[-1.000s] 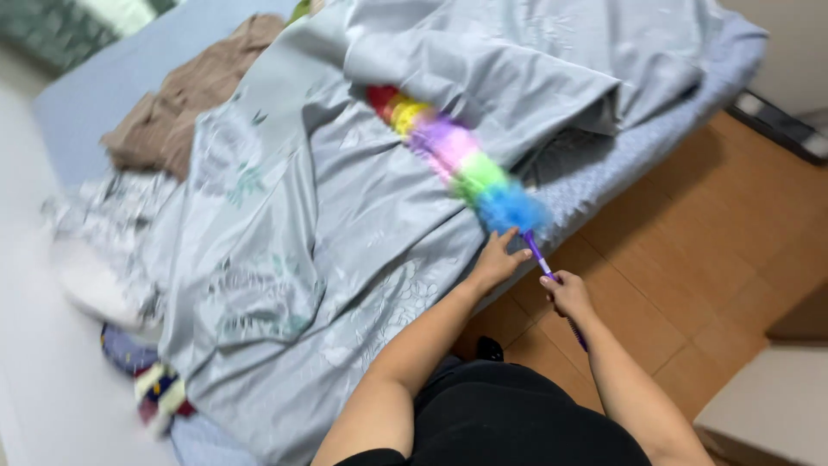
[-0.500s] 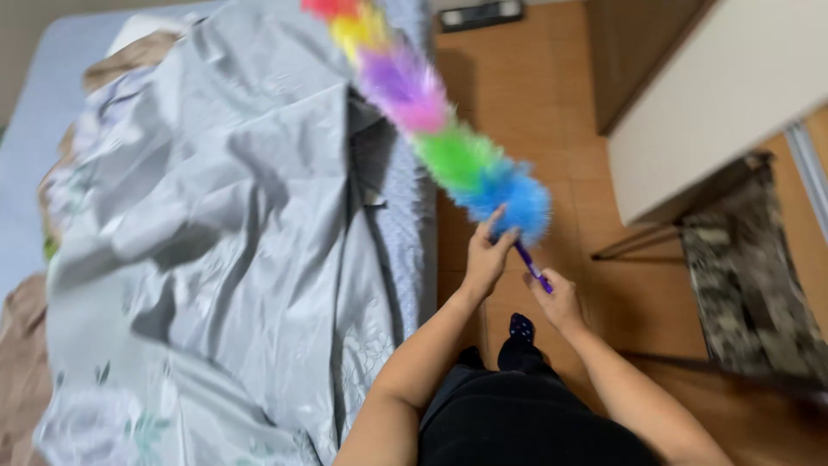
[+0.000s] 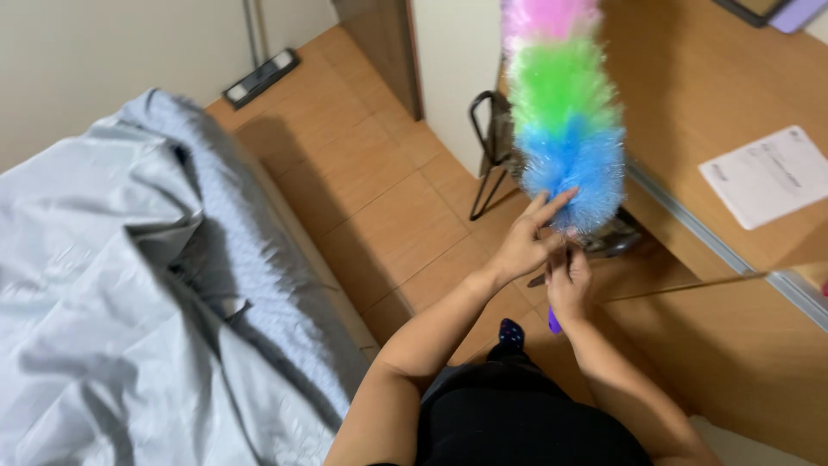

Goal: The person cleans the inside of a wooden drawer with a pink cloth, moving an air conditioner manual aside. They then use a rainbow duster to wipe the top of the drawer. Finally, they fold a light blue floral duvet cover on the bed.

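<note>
Rainbow feather duster [image 3: 565,121] upright over the floor, off the bed [image 3: 95,285]; right hand [image 3: 569,289] grips its purple handle, left hand [image 3: 522,246] fingers the blue fluff.

Duster [image 3: 565,129] top cut off by frame edge; its handle mostly hidden by right hand [image 3: 569,285]

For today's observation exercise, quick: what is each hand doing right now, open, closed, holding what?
Left hand: open, fingers stretched against the blue end of the rainbow duster.
Right hand: closed around the duster's purple handle.
</note>
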